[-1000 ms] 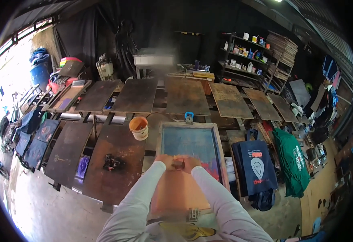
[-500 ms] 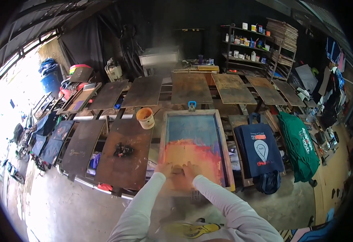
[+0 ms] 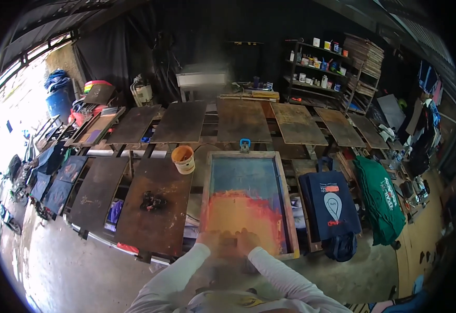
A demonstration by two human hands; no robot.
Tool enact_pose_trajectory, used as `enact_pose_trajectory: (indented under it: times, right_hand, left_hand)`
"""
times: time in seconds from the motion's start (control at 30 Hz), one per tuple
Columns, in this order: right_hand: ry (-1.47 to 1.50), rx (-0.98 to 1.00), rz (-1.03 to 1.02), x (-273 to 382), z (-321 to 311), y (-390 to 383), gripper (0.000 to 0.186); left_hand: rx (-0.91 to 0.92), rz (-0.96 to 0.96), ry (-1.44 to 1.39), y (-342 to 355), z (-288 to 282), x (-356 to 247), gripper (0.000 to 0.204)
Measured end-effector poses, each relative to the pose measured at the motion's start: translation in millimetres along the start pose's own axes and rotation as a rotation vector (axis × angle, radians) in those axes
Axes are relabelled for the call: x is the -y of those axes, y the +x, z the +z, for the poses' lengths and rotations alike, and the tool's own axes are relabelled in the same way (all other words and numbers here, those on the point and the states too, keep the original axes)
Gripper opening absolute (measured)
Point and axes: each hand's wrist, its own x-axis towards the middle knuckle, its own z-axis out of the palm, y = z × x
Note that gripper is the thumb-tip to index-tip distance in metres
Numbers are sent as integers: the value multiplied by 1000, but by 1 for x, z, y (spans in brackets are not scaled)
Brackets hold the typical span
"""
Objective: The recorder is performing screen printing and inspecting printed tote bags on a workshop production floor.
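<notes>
Before me lies a wooden-framed printing screen [image 3: 287, 208], its mesh blue-grey at the far end and orange-yellow with red-pink edges nearer me. My left hand [image 3: 210, 240] and my right hand [image 3: 246, 240] are side by side at its near end. Between them shows a brown bar, seemingly a squeegee [image 3: 229, 242], gripped from both sides; its lower part is hidden. Both hands look closed, somewhat blurred. A blue clamp [image 3: 245, 143] stands at the screen's far edge.
Left of the screen, a paint-stained bucket [image 3: 183, 159] and a dark crumpled thing [image 3: 153, 200] sit on a brown board [image 3: 134, 229]. To the right lie a navy tote bag [image 3: 332, 201] and green folded cloth [image 3: 379, 201]. More boards [image 3: 243, 120] line the far side, before shelves of pots [image 3: 316, 65].
Both hands, with the bar between them, have drawn a little toward me along the screen. The whole view has shifted slightly; the bucket and bags stay where they were.
</notes>
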Motion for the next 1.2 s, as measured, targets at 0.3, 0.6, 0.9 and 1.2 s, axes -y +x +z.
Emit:
enact_pose_trajectory:
  times: [0.3, 0.6, 0.9, 1.2]
  right_hand:
    - [-7, -15, -3, 17, 26, 75, 22]
    - [66, -206, -77, 7, -5, 226, 35]
    - [-59, -124, 37, -27, 2, 280, 33]
    - [-27, -179, 56, -19, 58, 143, 32]
  left_hand:
    - [-40, 144, -282, 57, 56, 98, 46]
    - [19, 157, -274, 178, -60, 159, 53]
    - [-99, 113, -145, 239, -38, 166, 53]
    - [47, 48, -21, 109, -26, 87, 57]
